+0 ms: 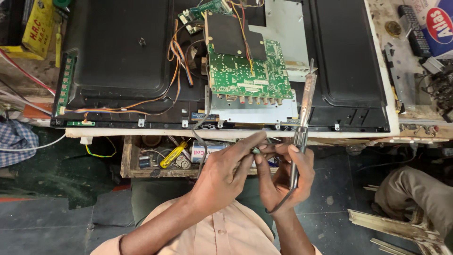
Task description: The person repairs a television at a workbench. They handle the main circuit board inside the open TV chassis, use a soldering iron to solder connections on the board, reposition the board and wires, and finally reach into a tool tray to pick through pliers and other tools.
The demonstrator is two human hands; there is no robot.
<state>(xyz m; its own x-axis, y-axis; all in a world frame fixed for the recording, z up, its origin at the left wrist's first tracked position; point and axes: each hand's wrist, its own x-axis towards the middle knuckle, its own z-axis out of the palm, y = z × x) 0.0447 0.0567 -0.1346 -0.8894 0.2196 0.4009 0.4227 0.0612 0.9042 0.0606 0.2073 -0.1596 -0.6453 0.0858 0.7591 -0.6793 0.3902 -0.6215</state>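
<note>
A flat yellow packet (38, 26) with red lettering lies at the far left corner of the worktop (406, 52), and a white-and-blue carton (436, 21) with a red oval sits at the far right corner. In the open wooden drawer (126, 158) below lie a small white box (204, 151) with red print and a yellow-handled screwdriver (172, 155). The left hand (222, 177) pinches a small part (255, 150) at its fingertips, just in front of the drawer. The right hand (283, 177) closes around a soldering iron (302, 123), tip pointing up, its fingers also meeting the part. Beyond them an opened black television back (118, 52) covers the worktop, its green circuit board (247, 71) and orange wires (177, 52) exposed. Dark floor (339, 189) lies beneath; another person's knee (415, 193) shows at right.
</note>
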